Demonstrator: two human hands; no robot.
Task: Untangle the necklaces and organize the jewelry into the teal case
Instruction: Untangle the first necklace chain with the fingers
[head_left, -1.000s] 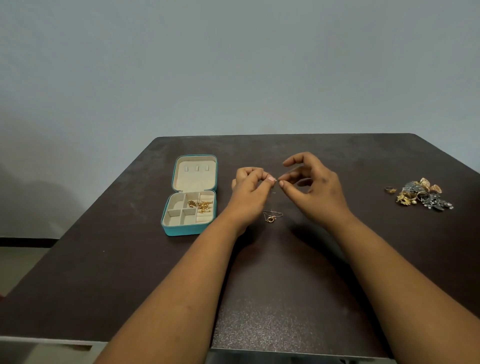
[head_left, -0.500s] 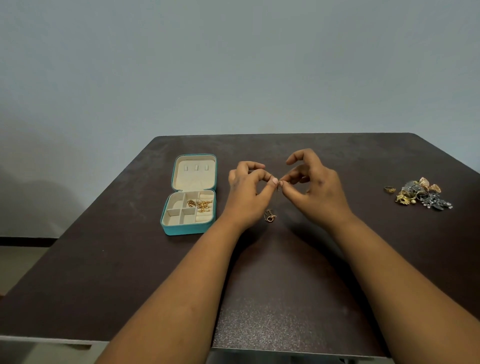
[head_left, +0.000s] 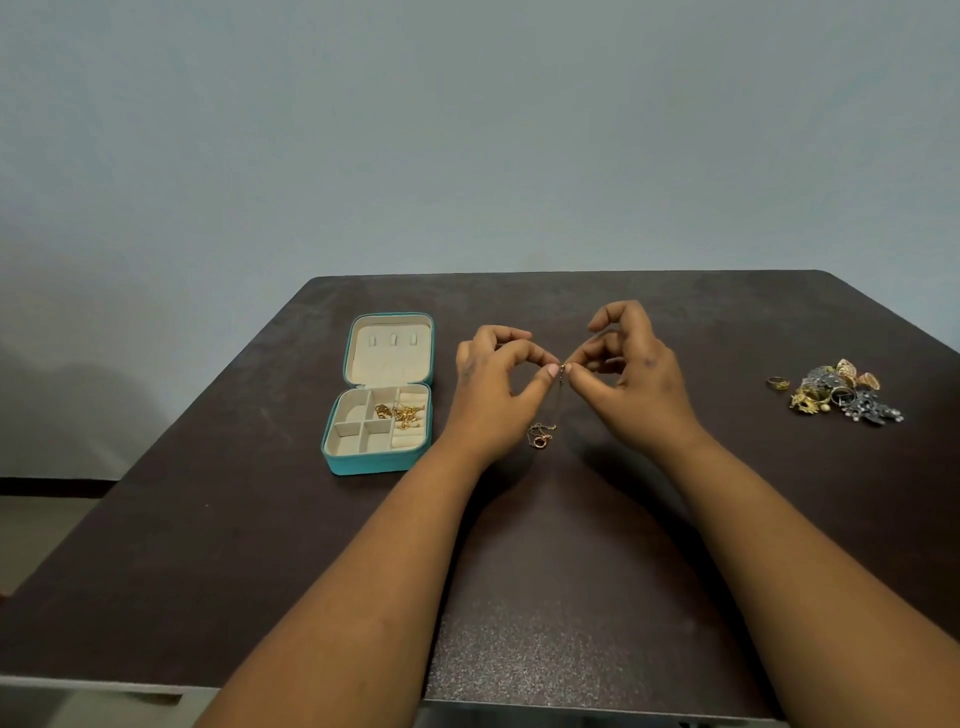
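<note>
My left hand and my right hand meet above the middle of the table, each pinching the top of a thin necklace between thumb and forefinger. The chain hangs down between them, and its small pendant end rests bunched on the tabletop. The teal case lies open to the left of my left hand, lid flat behind it. A gold chain sits in one of its cream compartments.
A heap of mixed gold and silver jewelry lies at the right side of the dark table, with a single ring just left of it. A plain grey wall stands behind the table.
My fingertips have come together at one point on the chain. The hanging part has gathered into a tighter bunch on the table. Case and heap have not moved.
</note>
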